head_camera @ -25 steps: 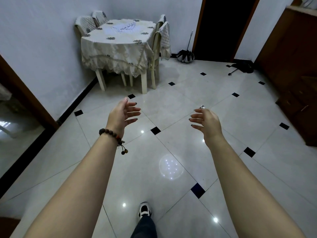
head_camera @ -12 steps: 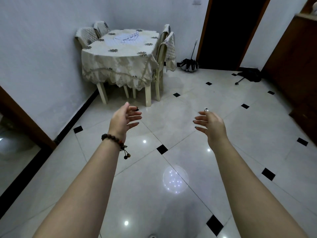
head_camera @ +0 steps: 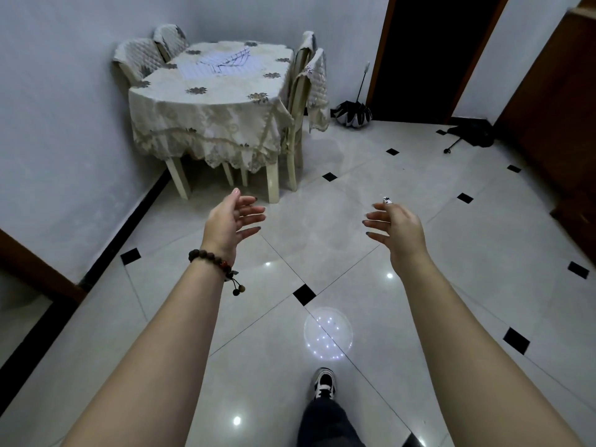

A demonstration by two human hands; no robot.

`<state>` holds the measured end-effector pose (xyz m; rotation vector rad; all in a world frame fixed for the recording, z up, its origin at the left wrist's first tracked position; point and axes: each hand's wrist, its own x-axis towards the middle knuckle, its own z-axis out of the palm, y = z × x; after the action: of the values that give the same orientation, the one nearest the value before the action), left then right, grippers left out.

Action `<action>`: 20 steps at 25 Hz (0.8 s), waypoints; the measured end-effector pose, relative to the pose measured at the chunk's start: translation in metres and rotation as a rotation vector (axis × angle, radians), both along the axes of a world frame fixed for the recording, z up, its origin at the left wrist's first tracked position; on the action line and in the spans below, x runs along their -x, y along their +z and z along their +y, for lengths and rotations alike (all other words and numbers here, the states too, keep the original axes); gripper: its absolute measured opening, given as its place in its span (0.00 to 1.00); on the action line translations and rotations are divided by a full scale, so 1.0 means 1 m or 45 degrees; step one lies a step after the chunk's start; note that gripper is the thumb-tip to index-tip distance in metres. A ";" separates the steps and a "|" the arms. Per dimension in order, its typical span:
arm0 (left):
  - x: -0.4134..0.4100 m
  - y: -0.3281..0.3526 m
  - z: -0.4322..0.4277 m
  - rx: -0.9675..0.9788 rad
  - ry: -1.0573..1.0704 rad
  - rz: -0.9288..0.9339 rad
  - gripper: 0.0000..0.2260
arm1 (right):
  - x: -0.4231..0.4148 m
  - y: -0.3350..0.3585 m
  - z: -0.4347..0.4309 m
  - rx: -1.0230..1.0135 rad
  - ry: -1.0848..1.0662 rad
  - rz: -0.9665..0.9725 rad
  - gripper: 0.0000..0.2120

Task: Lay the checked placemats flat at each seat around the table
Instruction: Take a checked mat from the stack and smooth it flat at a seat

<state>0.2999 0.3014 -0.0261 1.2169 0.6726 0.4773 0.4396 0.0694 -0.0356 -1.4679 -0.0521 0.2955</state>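
A small table under a cream flowered tablecloth stands in the far left corner of the room. A loose pile of pale checked placemats lies on its top, towards the back. Both my arms reach out in front of me, well short of the table. My left hand, with a bead bracelet at the wrist, is empty with its fingers spread. My right hand is also empty and spread, palm turned inward.
Chairs with quilted covers stand at the table's left and right. A folded umbrella leans by the dark doorway, another umbrella lies on the tiled floor. A wooden cabinet lines the right wall. My foot is on the floor.
The table has come closer and sits larger in view. My right foot has stepped forward into view. Both hands stay open and apart.
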 end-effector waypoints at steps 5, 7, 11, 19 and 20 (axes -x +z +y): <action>-0.101 -0.009 0.038 0.020 0.000 0.005 0.16 | -0.097 -0.011 0.041 0.002 0.002 0.010 0.10; -0.141 -0.007 0.051 0.012 0.008 -0.003 0.16 | -0.138 -0.010 0.055 -0.006 0.001 0.019 0.11; -0.216 0.001 0.080 -0.003 0.029 0.006 0.16 | -0.219 -0.004 0.088 -0.008 0.022 0.033 0.10; -0.313 -0.006 0.150 0.024 0.098 0.008 0.16 | -0.324 -0.015 0.160 0.011 0.072 0.058 0.10; -0.328 -0.008 0.163 0.029 0.095 0.014 0.16 | -0.339 -0.017 0.173 0.015 0.071 0.064 0.10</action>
<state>0.6278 0.4640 -0.0346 1.1765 0.7331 0.5243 0.7790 0.2427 -0.0530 -1.4716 -0.0508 0.3785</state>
